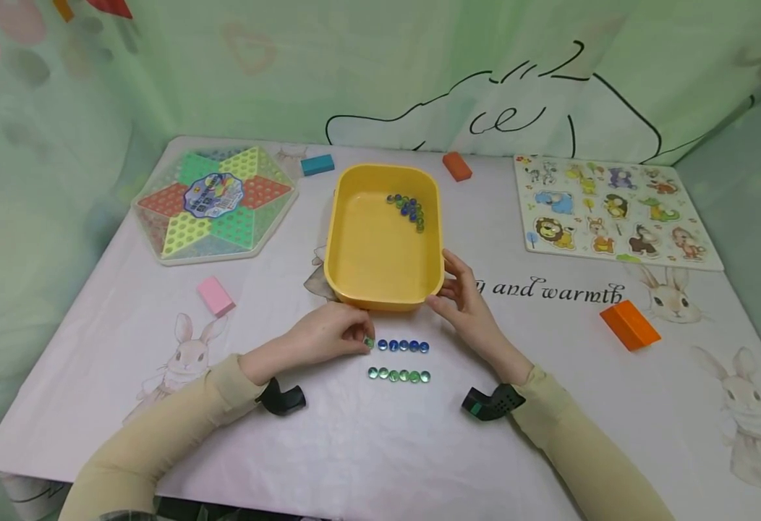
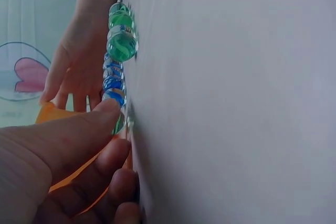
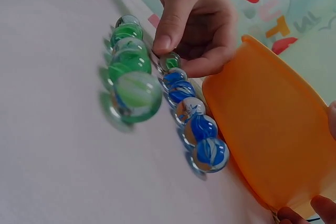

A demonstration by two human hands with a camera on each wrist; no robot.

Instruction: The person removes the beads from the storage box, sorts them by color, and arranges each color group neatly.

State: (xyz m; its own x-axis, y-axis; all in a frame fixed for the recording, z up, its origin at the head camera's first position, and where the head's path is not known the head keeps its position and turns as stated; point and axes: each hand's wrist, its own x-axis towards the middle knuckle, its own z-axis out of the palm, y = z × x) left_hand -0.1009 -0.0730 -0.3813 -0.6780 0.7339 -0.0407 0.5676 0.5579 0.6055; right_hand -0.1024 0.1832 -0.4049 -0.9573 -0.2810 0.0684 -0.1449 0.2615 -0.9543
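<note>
Marble (image 3: 171,62) btwn L fingers (image 3: 211,63), by 5 blues (image 1: 404,346)

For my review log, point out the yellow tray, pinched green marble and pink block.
Yellow tray (image 1: 380,264): head view, bare floor.
Pinched green marble (image 3: 171,62): right wrist view, exposed side.
Pink block (image 1: 215,295): head view, top face.

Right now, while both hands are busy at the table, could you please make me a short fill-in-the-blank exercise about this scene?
1. The marble that the left hand pinches is ____ in colour.
2. The row of blue marbles contains exactly ____ blue marbles.
3. Between the yellow tray and the green row lie marbles of mostly ____ colour.
4. In the head view, the animal puzzle is to the ____ of the tray.

Missing words: green; five; blue; right.
</note>
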